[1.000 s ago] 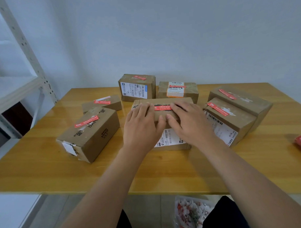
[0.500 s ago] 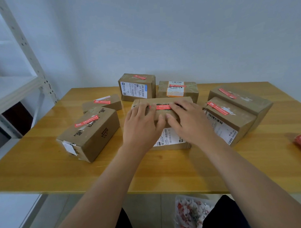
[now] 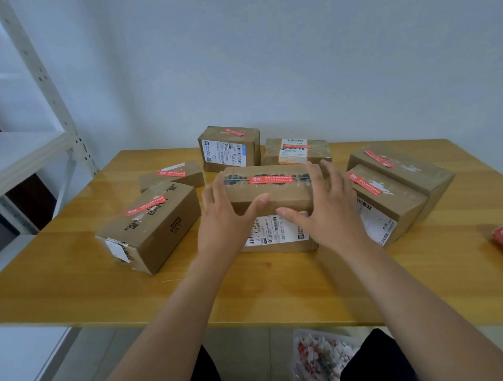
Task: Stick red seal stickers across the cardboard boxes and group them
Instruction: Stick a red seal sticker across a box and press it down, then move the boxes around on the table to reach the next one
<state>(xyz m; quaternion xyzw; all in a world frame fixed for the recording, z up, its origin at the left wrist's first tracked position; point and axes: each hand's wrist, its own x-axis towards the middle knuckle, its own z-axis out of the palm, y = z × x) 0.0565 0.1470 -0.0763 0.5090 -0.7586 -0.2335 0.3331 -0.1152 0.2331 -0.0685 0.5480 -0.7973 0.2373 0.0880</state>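
Flanking the middle box [image 3: 269,202], the left hand [image 3: 225,219] and right hand [image 3: 328,210] are spread open at its two ends; its long axis runs hand to hand, the red seal [image 3: 270,179] just beyond the thumbs.

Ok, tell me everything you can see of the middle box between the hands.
The middle box is brown cardboard, long, lying flat near the table centre. A red seal sits across dark tape along its top; a white barcode label covers the near face. The left hand and right hand flank its ends with spread fingers, thumbs on the front edge. It touches no other box.
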